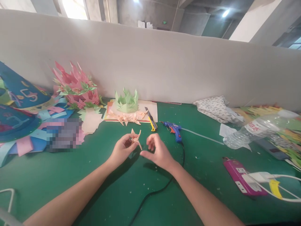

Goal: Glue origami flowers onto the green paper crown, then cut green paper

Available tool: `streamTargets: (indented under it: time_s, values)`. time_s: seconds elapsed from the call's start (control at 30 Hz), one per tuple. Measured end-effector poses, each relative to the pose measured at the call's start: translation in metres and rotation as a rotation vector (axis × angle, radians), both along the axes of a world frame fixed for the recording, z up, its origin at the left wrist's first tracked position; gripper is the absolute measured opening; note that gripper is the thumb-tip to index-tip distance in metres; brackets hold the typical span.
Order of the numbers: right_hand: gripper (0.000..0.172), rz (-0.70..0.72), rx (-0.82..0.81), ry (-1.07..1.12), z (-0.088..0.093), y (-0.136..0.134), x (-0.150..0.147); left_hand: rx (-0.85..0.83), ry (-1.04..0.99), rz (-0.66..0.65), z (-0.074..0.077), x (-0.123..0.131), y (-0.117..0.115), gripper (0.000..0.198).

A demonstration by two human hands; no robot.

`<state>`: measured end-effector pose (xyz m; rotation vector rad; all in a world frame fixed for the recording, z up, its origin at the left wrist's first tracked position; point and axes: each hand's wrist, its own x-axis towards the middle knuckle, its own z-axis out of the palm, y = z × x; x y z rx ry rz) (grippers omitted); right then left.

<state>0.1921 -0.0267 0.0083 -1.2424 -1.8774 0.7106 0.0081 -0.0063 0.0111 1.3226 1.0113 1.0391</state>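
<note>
Between the fingertips of my left hand [124, 146] is a peach folded paper flower [135, 139] with pointed, curling petals. Close to its right side, my right hand [158, 151] has its thumb and fingers apart, with nothing in them. Beyond the hands, several similar peach paper flowers [125, 118] lie along the front of a stack of paper sheets [150, 110]. A light green folded paper crown [126, 100] stands on that stack. A yellow and black utility knife [151, 120] rests at the stack's right edge. Right of it lies a blue hot glue gun [174, 129] with a clear glue stick.
A black cord [155, 192] runs from the glue gun toward me. Pink paper crowns [77, 84] and blue cone hats [21, 91] stand at left. A plastic bottle [254, 131], a patterned cloth [216, 108] and a purple power strip [242, 177] lie at right. A pale partition [150, 62] closes the back.
</note>
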Motion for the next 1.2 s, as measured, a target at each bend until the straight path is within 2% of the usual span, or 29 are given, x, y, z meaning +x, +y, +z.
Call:
streamTargets:
  time_s: [0.07,0.23,0.47,0.83,1.2]
  values:
    - [0.036,-0.017,-0.04,0.027,-0.002,-0.007,-0.016,0.027,0.03,0.011,-0.004,0.0,-0.001,0.029]
    - [0.01,-0.057,-0.007,0.085,0.002,-0.007,-0.022,0.114,0.068,0.028,-0.008,0.001,-0.002,0.025]
    - [0.01,-0.109,0.107,0.067,0.007,-0.006,-0.017,0.182,0.112,-0.008,-0.006,0.002,-0.004,0.017]
    - [0.013,-0.075,0.237,-0.085,0.004,-0.004,-0.013,0.078,0.088,-0.064,-0.001,0.002,-0.004,0.021]
    - [0.012,-0.063,0.235,-0.13,-0.001,-0.004,-0.013,0.09,0.157,-0.119,-0.002,-0.002,-0.001,0.015]
